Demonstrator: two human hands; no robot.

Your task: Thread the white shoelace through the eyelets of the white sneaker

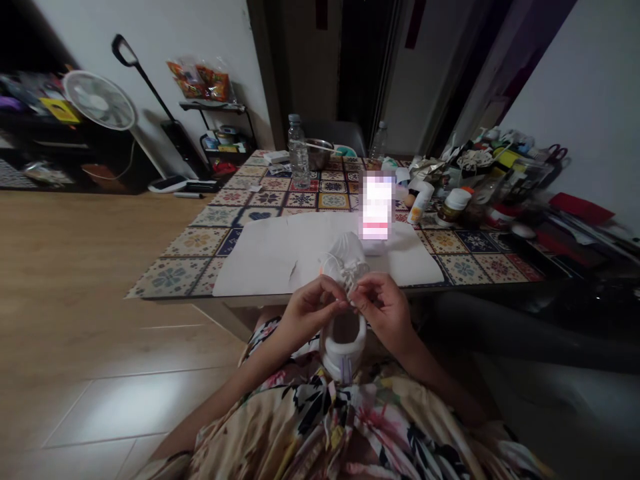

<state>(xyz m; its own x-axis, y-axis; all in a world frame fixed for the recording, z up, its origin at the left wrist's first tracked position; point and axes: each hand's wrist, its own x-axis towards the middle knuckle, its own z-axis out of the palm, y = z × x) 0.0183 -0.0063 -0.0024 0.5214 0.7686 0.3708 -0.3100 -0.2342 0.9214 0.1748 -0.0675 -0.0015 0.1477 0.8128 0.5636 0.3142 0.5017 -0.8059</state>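
Note:
A white sneaker rests between my lap and the table edge, its toe on the white sheet and its heel toward me. White shoelaces cross its front, and a loose loop stands out on the left side. My left hand pinches the shoelace above the shoe opening. Close beside it, my right hand pinches the lace too, the fingertips of both hands almost meeting. The fingers cover the part of the lace between them. Behind the toe stands a phone with a bright, blurred screen.
A white sheet covers the front of the patterned table. Farther back are a clear bottle and a metal bowl. Jars, a white tube and mixed clutter crowd the right side.

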